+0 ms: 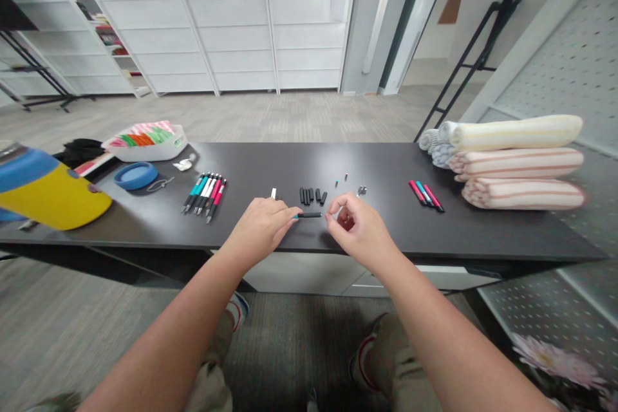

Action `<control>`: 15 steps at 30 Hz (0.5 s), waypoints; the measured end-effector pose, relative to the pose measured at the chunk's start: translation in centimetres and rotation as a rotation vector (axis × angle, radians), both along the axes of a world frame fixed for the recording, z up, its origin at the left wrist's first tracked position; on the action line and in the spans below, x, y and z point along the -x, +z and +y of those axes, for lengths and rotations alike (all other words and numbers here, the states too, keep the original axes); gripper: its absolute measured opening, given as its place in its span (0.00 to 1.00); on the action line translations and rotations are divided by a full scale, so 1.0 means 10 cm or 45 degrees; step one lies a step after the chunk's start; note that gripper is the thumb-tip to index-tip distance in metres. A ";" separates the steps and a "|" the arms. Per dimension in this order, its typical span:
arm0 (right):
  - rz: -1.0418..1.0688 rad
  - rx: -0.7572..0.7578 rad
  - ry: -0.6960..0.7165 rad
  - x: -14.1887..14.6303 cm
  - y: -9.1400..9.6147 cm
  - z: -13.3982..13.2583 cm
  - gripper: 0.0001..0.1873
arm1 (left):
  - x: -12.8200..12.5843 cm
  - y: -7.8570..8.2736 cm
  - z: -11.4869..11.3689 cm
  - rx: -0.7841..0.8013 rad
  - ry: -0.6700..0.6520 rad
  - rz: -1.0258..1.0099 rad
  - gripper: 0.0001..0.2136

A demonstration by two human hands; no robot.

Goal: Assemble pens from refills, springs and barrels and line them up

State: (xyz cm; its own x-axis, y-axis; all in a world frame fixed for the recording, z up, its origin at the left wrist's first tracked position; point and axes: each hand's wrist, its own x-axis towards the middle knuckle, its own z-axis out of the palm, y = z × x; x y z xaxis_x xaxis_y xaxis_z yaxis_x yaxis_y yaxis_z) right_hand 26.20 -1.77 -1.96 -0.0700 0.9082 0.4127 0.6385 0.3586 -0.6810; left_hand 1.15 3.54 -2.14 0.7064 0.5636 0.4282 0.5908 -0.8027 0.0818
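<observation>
My left hand (263, 225) is closed around a pen (309, 214); its black grip end points right, with a bit of teal at the fingers. Just right of that end, my right hand (360, 228) has thumb and forefinger pinched together. Whatever is between them is too small to make out. Behind the hands lie several black pen grips (311, 196) side by side. Two tiny coloured pieces (346, 176) and a small cluster of metal pieces (362, 190) rest beyond the right hand. A small white piece (273, 193) shows behind the left hand.
Several whole pens (205, 193) are lined up at left. Three pen barrels (425, 194), pink and teal, lie at right near rolled towels (521, 161). At far left are a white basket (145, 153), a blue lid (136, 175) and a yellow-blue container (48, 190).
</observation>
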 end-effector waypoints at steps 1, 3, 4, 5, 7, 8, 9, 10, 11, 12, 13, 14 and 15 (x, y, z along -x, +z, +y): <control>0.015 0.027 0.014 0.00 -0.01 0.00 0.04 | 0.00 0.01 0.00 0.002 -0.002 -0.001 0.13; 0.035 0.055 0.043 0.00 -0.02 0.00 0.06 | -0.01 0.01 0.00 -0.002 -0.005 -0.004 0.13; 0.041 0.062 0.054 0.01 -0.03 0.00 0.06 | -0.01 0.02 -0.01 -0.010 -0.010 -0.003 0.13; 0.047 0.066 0.060 0.01 -0.03 0.00 0.07 | -0.01 0.02 -0.01 -0.021 -0.017 0.002 0.13; 0.059 0.072 0.066 0.02 -0.04 0.00 0.07 | 0.00 0.01 0.00 -0.043 -0.031 0.011 0.13; 0.065 0.075 0.066 0.02 -0.04 0.01 0.07 | 0.00 0.01 0.00 -0.051 -0.036 0.015 0.13; 0.073 0.080 0.063 0.02 -0.05 0.01 0.07 | 0.01 0.00 0.00 -0.054 -0.041 0.016 0.13; 0.084 0.082 0.059 0.02 -0.05 0.01 0.08 | 0.01 0.00 0.00 -0.051 -0.043 0.017 0.13; 0.095 0.086 0.057 0.02 -0.05 0.01 0.08 | 0.01 0.00 0.01 -0.044 -0.045 0.017 0.13; 0.109 0.088 0.059 0.02 -0.05 0.01 0.08 | 0.01 -0.01 0.01 -0.035 -0.049 0.019 0.13; 0.126 0.089 0.065 0.02 -0.05 0.01 0.09 | 0.02 -0.01 0.01 -0.026 -0.054 0.022 0.13; 0.145 0.088 0.074 0.02 -0.05 0.01 0.09 | 0.02 -0.01 0.02 -0.019 -0.061 0.023 0.13; 0.162 0.087 0.085 0.02 -0.05 0.01 0.10 | 0.02 -0.01 0.02 -0.014 -0.066 0.020 0.13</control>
State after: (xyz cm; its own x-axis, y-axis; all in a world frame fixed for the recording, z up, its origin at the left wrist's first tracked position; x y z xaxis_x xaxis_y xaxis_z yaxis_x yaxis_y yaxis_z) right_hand 26.01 -1.66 -2.41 -0.0819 0.9295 0.3596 0.5220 0.3474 -0.7790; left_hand 0.98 3.74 -2.23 0.7414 0.5212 0.4226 0.5494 -0.8332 0.0637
